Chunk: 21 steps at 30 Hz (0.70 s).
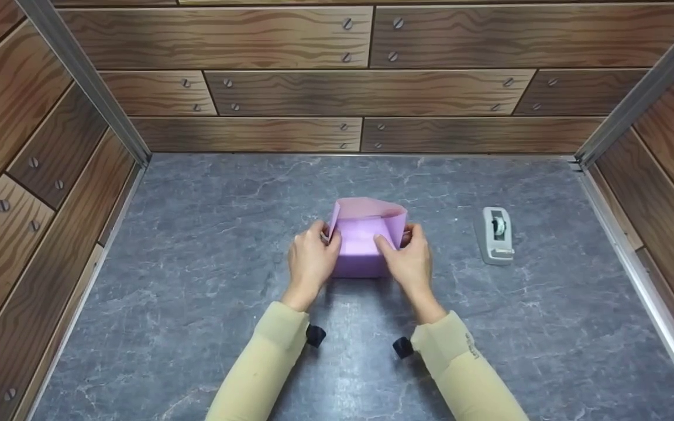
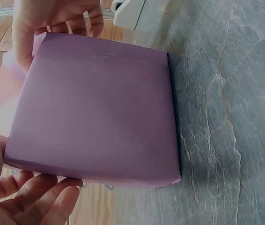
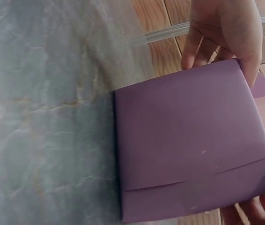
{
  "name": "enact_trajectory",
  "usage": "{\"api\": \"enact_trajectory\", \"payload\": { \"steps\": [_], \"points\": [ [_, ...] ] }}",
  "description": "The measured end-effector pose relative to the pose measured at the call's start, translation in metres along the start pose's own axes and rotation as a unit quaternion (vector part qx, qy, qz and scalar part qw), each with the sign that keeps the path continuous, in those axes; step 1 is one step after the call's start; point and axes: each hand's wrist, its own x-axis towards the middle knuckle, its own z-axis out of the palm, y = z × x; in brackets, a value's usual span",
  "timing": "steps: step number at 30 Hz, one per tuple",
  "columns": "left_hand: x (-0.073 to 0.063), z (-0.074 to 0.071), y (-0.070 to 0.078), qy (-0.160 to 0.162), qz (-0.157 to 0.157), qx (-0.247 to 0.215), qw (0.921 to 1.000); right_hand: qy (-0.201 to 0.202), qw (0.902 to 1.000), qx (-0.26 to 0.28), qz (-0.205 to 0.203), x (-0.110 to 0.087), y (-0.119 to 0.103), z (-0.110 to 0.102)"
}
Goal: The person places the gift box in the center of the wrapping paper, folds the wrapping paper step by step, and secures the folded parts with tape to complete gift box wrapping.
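Purple paper box (image 1: 362,266) held from both sides, mid gray table (image 1: 196,316).
Left hand (image 1: 310,257) pinches left side, thumb against paper; box rests on table, upper paper flared open; right hand (image 1: 412,260) pinches right side; tape dispenser (image 1: 494,245) sits apart, at right.

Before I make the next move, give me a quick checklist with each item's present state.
1. Left fingers grip one side of the purple paper package: ok.
2. Right fingers grip the opposite side: ok.
3. Package stands upright on the table: ok, as far as the views show.
4. Top end folded shut: not ok; its paper stands up and open.
5. Tape dispenser close by: ok; it stands to the right of the right hand, probably within easy reach.
6. Contents inside the package: cannot tell; the paper hides them.
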Motion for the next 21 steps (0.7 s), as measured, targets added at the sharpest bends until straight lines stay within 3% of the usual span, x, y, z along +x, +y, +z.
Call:
{"api": "enact_trajectory", "payload": {
  "steps": [8,16,21],
  "points": [
    [-0.0015,0.0005,-0.0015,0.012,0.012,-0.002,0.9998,0.019,0.9969,-0.073,0.021,0.0088,-0.009,0.0026],
    [-0.0026,0.0026,-0.0033,0.01,0.007,0.0,0.9999,0.048,0.9958,-0.078,0.011,0.0088,-0.0082,0.0084],
    [-0.0067,0.0013,-0.0048,-0.001,0.019,-0.014,0.9997,0.048,0.9967,-0.065,0.008,0.0092,-0.0067,0.0101]
  ]
}}
